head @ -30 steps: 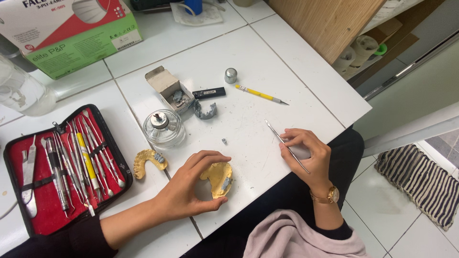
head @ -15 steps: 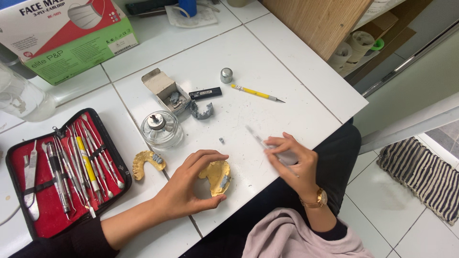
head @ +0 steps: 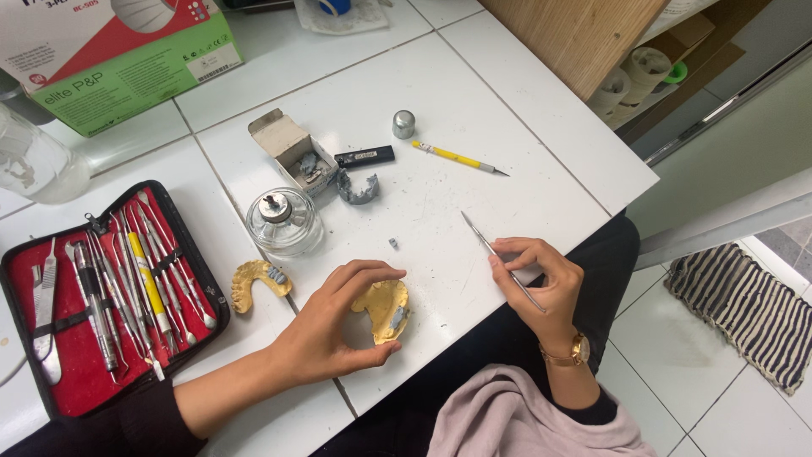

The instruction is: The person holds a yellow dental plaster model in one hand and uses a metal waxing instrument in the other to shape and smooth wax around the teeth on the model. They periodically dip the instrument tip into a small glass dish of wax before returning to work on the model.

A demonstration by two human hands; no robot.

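My left hand (head: 334,326) grips a yellow dental cast (head: 382,311) near the front edge of the white tiled table (head: 440,203); a grey wax piece sits on the cast. My right hand (head: 541,283) holds a thin metal instrument (head: 499,258) like a pen, its tip pointing up and left over the table, a little right of the cast. A second yellow cast (head: 258,282) lies on the table to the left of my left hand.
An open red instrument case (head: 101,296) with several metal tools lies at the left. A glass spirit lamp (head: 283,222), a small open box (head: 292,152), a grey wax strip (head: 357,190), a black lighter (head: 364,156), a metal cap (head: 403,124) and a yellow pen knife (head: 457,158) sit farther back. A green-and-red box (head: 127,59) stands at the far left.
My right hand has moved left with the instrument, closer to the cast. My left hand keeps its hold on the cast, turning it slightly.
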